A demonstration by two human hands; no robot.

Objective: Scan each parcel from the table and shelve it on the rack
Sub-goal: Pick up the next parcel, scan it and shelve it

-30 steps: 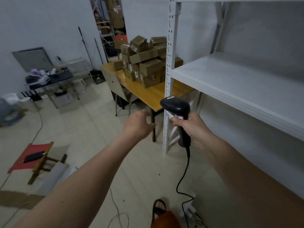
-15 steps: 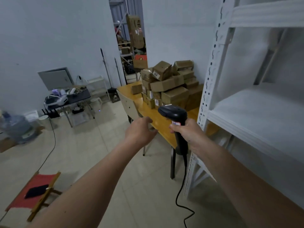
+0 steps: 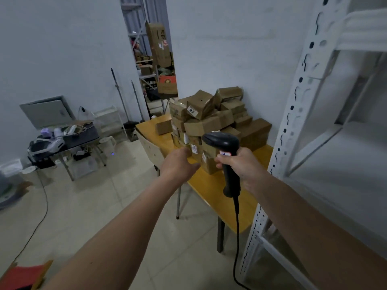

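One scanner [image 3: 225, 152] is seen, black, moulded plastic, with a hooded head and a straight grip; one black cable [image 3: 237, 233] hangs from its base and is cut off at the lower edge. The grip is grasped by the right hand [image 3: 244, 166], fingers clenched round it below a small red-and-white label. The left hand [image 3: 180, 166] is stretched forward with nothing in it, its fingers loosely extended; the fingertips are hidden behind the back of the hand, so contact with the nearest box cannot be told.

The parcels [image 3: 213, 124] are heaped in one pile on the table [image 3: 213, 191], which stands left of the rack [image 3: 293, 114] and touches or nearly touches its post. An exact count is not possible: more than a dozen brown cardboard boxes are visible, several taped and bearing white labels, and the lower front ones are covered by the hands and scanner. One small box [image 3: 163, 127] lies apart at the far end of the table. The tabletop is smooth yellow-brown wood on dark metal legs; two legs are seen.

The rack is white perforated metal with flat white shelves; one post and parts of two shelves are shown, the rest cut off at the right. One pale chair [image 3: 151, 149] is pushed against the table's left side, partly hidden by the left hand.
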